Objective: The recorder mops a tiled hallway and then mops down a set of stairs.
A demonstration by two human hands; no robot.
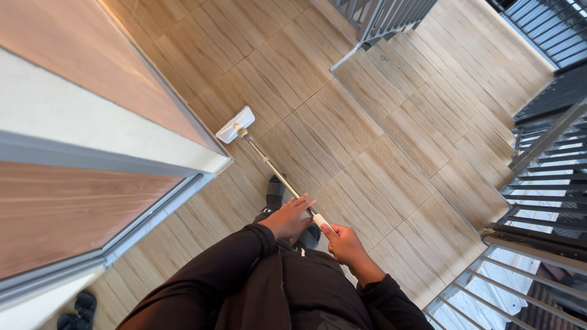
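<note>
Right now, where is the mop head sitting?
In the head view, the white mop head lies flat on the tiled floor up and left of both hands, beside the wall corner.
</note>
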